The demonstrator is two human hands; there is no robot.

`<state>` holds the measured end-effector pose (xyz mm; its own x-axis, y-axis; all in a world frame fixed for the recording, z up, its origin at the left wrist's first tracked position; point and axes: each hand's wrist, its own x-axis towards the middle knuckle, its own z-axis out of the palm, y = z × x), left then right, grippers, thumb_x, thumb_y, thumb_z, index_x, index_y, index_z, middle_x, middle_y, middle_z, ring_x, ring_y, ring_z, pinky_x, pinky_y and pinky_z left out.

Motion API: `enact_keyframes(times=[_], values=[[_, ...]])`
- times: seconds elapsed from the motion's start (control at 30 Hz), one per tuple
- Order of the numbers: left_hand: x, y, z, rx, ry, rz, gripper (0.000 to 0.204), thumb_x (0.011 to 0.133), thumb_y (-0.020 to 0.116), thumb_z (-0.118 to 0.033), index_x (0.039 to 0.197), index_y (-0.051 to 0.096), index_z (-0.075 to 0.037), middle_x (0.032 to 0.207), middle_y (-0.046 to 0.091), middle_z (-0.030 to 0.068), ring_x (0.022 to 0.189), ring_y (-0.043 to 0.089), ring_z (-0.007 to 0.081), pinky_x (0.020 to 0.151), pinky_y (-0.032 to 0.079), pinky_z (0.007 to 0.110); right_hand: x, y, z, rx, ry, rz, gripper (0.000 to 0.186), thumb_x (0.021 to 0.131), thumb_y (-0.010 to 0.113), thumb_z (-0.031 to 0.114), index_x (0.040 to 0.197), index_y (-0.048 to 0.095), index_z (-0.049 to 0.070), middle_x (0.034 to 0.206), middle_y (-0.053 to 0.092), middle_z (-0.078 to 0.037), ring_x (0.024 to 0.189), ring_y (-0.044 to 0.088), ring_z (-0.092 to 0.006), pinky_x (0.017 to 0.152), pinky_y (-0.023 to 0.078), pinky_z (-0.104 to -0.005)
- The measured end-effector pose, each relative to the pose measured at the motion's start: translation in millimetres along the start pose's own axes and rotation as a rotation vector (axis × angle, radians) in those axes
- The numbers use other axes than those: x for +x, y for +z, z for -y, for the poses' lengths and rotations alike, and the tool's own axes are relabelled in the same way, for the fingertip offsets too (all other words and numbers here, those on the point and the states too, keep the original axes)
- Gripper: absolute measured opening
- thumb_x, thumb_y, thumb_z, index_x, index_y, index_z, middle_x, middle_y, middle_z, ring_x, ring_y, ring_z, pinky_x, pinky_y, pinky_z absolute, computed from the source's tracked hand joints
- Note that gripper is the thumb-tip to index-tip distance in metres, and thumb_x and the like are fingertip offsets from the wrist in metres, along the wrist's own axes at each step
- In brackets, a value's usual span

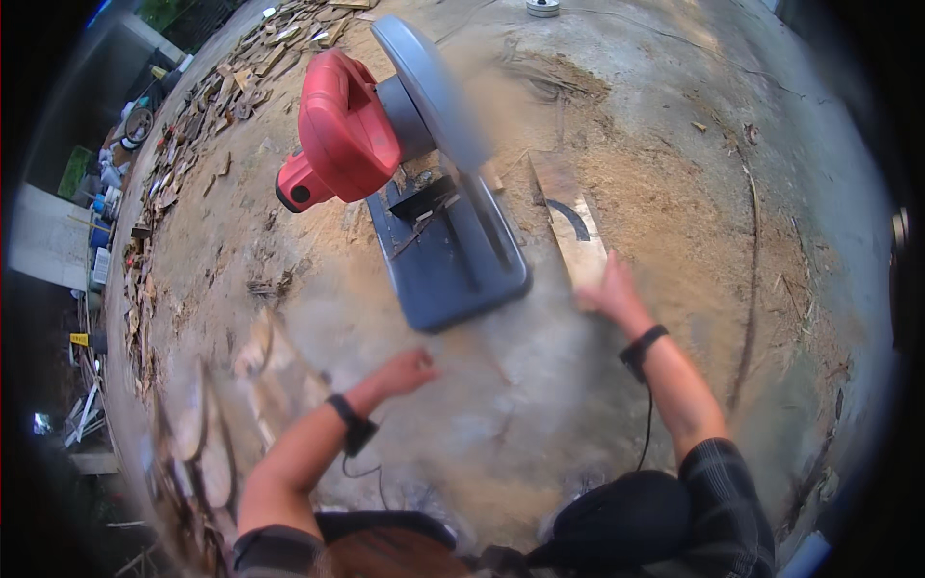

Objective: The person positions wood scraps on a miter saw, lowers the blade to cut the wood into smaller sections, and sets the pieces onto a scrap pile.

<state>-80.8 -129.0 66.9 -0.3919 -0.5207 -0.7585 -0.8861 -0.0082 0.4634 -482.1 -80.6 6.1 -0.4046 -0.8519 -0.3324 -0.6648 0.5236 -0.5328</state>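
Note:
My right hand (615, 292) grips the near end of a flat, pale board (582, 258) that bears a dark curved shape. The board points away from me, low over the dusty ground, to the right of a cut-off saw. That saw has a red motor housing and handle (342, 130), a grey blade guard (434, 87) and a dark base plate (448, 279). In front of the base, nearer to me, is my left hand (400, 373), fingers curled in and touching nothing I can see. Dark bands with thin cords circle both wrists.
Pale wood pieces (200, 433) stand and lie at the near left, partly blurred. Scraps of wood (231, 91) run along the left side up to the far edge. Sawdust (655, 183) covers the ground. A round white object (542, 8) sits at the far end.

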Motion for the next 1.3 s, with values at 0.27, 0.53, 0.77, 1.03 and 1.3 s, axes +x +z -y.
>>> enact_keyframes(times=[0.27,0.53,0.77,1.03,1.3], values=[[-37,5,46,0.17,-0.073,-0.091,0.047,0.079,0.065,-0.041,0.105,0.059,-0.003,0.098,0.063,0.0223,0.094,0.06,0.0352,0.082,0.048,0.042,2,36,10,-0.256,0.098,0.004,0.102,0.065,0.075,0.031,0.143,0.016,0.003,0.133,0.033,-0.037,0.126,0.034,-0.0453,0.103,0.033,-0.0476],[8,10,54,0.228,0.109,-0.035,0.048,0.082,0.06,-0.04,0.112,0.057,-0.002,0.113,0.058,0.0217,0.107,0.055,0.0358,0.09,0.044,0.043,-50,-28,-47,1.124,0.061,0.194,0.068,0.071,0.063,0.023,0.13,0.038,0.0,0.103,0.058,-0.016,0.081,0.06,-0.0245,0.066,0.052,-0.0356],[60,-9,30,0.31,0.209,-0.079,0.045,0.082,0.062,-0.037,0.108,0.057,-0.002,0.109,0.06,0.0204,0.104,0.056,0.0347,0.087,0.045,0.04,-220,-98,-89,1.304,0.223,0.106,0.062,0.069,0.061,0.031,0.121,0.044,0.001,0.096,0.058,-0.009,0.079,0.061,-0.0209,0.062,0.054,-0.0359],[69,-14,54,0.212,0.278,-0.081,0.047,0.081,0.062,-0.038,0.112,0.056,-0.004,0.112,0.06,0.0189,0.108,0.055,0.034,0.09,0.044,0.041,-286,-145,-124,1.174,0.402,-0.324,0.055,0.071,0.062,0.034,0.115,0.05,0.003,0.097,0.059,-0.011,0.083,0.061,-0.0258,0.069,0.054,-0.0397],[51,-29,46,0.258,0.164,-0.048,0.055,0.083,0.057,-0.037,0.128,0.048,-0.007,0.125,0.053,0.0185,0.118,0.049,0.0319,0.098,0.04,0.042,-5,-333,158,0.965,-0.712,-0.05,0.078,0.087,0.049,0.055,0.146,0.023,0.01,0.136,0.043,-0.015,0.117,0.046,-0.0201,0.091,0.039,-0.0321]])
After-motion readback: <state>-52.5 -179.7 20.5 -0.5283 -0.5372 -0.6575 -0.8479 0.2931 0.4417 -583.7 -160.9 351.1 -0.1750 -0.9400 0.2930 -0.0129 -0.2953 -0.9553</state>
